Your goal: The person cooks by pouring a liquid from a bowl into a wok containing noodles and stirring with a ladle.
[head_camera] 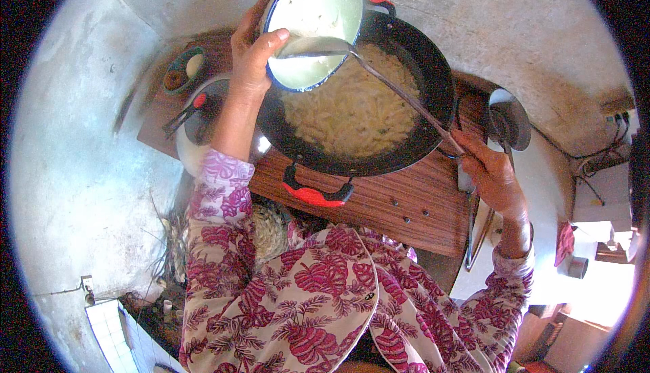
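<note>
My left hand (254,48) grips the side of a pale enamel bowl (325,2) with a blue rim, the thumb over its edge. The bowl is tilted above the far left part of a black wok (436,63). In my right hand (492,175) is the handle of a long metal ladle (401,91). Its head reaches into the bowl, against the lower inner wall. White residue clings to the bowl's inside. Below, the wok holds pale, yellowish pieces of food (350,114) in cloudy liquid; I cannot tell what food it is.
Red-and-black side handles (315,195) stick out from the wok. Around it is a wood-grain stove top (376,210). To the left are a rounded vessel with a dark top (203,124) and a small green bowl (177,81). A metal pan (509,119) stands at right, near a pale wall.
</note>
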`<control>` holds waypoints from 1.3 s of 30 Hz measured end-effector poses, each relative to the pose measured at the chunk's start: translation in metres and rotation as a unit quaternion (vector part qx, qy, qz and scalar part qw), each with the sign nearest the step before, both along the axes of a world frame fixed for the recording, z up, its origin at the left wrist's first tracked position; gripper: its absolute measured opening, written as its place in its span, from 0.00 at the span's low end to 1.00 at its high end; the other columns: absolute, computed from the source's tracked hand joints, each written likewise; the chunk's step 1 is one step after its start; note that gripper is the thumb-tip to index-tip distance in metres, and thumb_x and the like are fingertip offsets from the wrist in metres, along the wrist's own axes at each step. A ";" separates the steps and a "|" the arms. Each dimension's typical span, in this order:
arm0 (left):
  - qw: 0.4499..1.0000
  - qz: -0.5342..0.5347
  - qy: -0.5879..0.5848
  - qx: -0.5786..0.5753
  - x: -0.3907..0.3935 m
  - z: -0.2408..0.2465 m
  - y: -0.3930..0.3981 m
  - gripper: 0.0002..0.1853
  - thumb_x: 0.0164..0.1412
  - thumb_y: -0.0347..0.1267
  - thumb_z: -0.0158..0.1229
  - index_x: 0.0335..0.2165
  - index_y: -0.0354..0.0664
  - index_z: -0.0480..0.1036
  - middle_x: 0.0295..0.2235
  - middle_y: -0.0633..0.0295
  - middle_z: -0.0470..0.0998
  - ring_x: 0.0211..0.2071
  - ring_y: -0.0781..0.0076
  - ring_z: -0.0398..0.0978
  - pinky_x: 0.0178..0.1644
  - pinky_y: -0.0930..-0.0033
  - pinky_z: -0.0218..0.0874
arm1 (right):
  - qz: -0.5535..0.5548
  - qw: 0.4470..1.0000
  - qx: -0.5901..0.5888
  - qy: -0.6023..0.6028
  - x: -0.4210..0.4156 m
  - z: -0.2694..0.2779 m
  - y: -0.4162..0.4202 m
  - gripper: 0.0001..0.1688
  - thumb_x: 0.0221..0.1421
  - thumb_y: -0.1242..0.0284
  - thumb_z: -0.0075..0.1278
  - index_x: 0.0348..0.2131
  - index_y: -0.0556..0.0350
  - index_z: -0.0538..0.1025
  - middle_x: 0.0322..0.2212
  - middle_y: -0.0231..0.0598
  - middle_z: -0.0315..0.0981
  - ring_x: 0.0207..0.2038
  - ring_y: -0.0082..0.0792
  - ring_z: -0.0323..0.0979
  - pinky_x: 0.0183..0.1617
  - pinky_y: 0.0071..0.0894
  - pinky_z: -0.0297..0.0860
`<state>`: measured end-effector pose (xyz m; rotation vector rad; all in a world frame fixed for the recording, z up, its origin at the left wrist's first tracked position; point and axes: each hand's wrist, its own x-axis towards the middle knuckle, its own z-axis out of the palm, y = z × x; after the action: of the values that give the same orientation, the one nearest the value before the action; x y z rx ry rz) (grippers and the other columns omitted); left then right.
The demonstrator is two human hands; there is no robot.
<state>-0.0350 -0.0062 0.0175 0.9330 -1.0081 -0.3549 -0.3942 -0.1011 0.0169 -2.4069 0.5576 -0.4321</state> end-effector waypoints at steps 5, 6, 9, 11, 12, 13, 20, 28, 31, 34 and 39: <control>1.000 -0.005 -0.003 0.001 -0.002 -0.002 0.001 0.37 0.38 0.33 0.58 0.49 0.30 0.58 0.43 0.50 0.68 0.43 0.64 0.67 0.48 0.67 0.58 | -0.012 0.998 0.042 0.045 -0.002 0.006 0.003 0.19 0.49 0.77 0.44 0.44 0.55 0.68 0.40 0.45 0.69 0.45 0.42 0.66 0.48 0.32 0.62; 1.000 -0.004 -0.004 0.003 0.000 -0.003 0.000 0.37 0.38 0.33 0.58 0.49 0.30 0.58 0.42 0.50 0.68 0.43 0.64 0.67 0.47 0.67 0.58 | -0.015 0.997 0.047 0.051 -0.003 0.008 0.004 0.19 0.49 0.77 0.45 0.44 0.55 0.68 0.40 0.45 0.69 0.45 0.43 0.66 0.48 0.32 0.62; 1.000 0.020 -0.019 0.009 0.012 -0.008 -0.002 0.37 0.38 0.34 0.57 0.49 0.30 0.58 0.42 0.51 0.68 0.42 0.65 0.67 0.47 0.68 0.58 | -0.042 0.991 0.062 0.114 -0.008 0.015 0.006 0.20 0.48 0.76 0.45 0.44 0.53 0.69 0.40 0.45 0.69 0.44 0.44 0.67 0.46 0.33 0.64; 0.997 0.064 -0.045 0.015 0.023 -0.013 0.002 0.37 0.38 0.35 0.57 0.49 0.30 0.58 0.41 0.51 0.68 0.41 0.65 0.68 0.46 0.68 0.58 | 0.008 0.996 -0.022 0.085 -0.018 0.009 -0.001 0.22 0.48 0.78 0.44 0.46 0.53 0.68 0.33 0.47 0.70 0.33 0.40 0.68 0.38 0.33 0.64; 0.999 0.036 -0.016 0.020 0.029 -0.012 0.004 0.38 0.38 0.35 0.57 0.49 0.29 0.58 0.41 0.51 0.68 0.41 0.65 0.67 0.46 0.69 0.58 | 0.029 0.995 -0.063 0.071 -0.023 0.007 -0.002 0.22 0.48 0.79 0.44 0.46 0.54 0.67 0.29 0.47 0.71 0.28 0.38 0.69 0.34 0.33 0.65; 0.999 0.040 -0.022 0.019 0.031 -0.012 0.004 0.38 0.37 0.36 0.57 0.49 0.30 0.58 0.41 0.51 0.68 0.41 0.65 0.67 0.46 0.69 0.58 | 0.023 0.990 -0.089 0.104 -0.024 0.007 -0.001 0.23 0.47 0.79 0.44 0.46 0.53 0.67 0.27 0.47 0.70 0.27 0.40 0.68 0.33 0.34 0.65; 0.997 0.059 -0.043 0.014 0.040 -0.018 0.006 0.37 0.38 0.36 0.57 0.49 0.30 0.59 0.41 0.50 0.68 0.41 0.65 0.67 0.46 0.68 0.58 | -0.040 0.947 -0.190 0.257 -0.027 0.013 -0.002 0.22 0.47 0.78 0.44 0.45 0.51 0.68 0.25 0.46 0.69 0.27 0.44 0.67 0.34 0.37 0.65; 0.999 0.040 -0.014 0.011 0.027 -0.013 0.006 0.37 0.37 0.34 0.58 0.49 0.30 0.59 0.42 0.50 0.68 0.42 0.65 0.67 0.47 0.68 0.58 | -0.072 0.994 -0.006 0.077 -0.035 0.017 -0.006 0.20 0.49 0.79 0.42 0.45 0.58 0.68 0.40 0.48 0.69 0.42 0.38 0.68 0.45 0.30 0.62; 0.999 0.027 -0.027 0.000 0.021 -0.011 0.000 0.37 0.37 0.34 0.58 0.49 0.31 0.59 0.42 0.51 0.68 0.43 0.65 0.66 0.47 0.68 0.57 | -0.042 0.998 -0.034 0.016 -0.027 0.007 -0.009 0.20 0.50 0.76 0.43 0.45 0.51 0.68 0.36 0.48 0.70 0.37 0.40 0.70 0.40 0.33 0.65; 0.999 0.028 -0.042 0.003 0.008 -0.004 0.000 0.37 0.37 0.34 0.58 0.49 0.31 0.59 0.43 0.52 0.67 0.44 0.65 0.65 0.48 0.68 0.56 | -0.052 0.998 -0.024 0.024 -0.018 0.006 -0.009 0.20 0.50 0.77 0.43 0.46 0.51 0.68 0.36 0.47 0.70 0.38 0.39 0.71 0.41 0.32 0.65; 0.999 0.027 -0.032 0.009 -0.004 0.000 0.002 0.37 0.37 0.33 0.58 0.49 0.32 0.59 0.43 0.52 0.67 0.44 0.65 0.65 0.48 0.68 0.56 | -0.080 0.995 0.019 0.049 -0.005 0.007 -0.004 0.21 0.49 0.78 0.44 0.45 0.51 0.68 0.38 0.44 0.71 0.39 0.40 0.71 0.43 0.29 0.65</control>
<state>-0.0389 -0.0047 0.0171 0.9912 -1.0380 -0.2903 -0.3995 -0.1054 0.0243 -2.3659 0.7987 -0.3690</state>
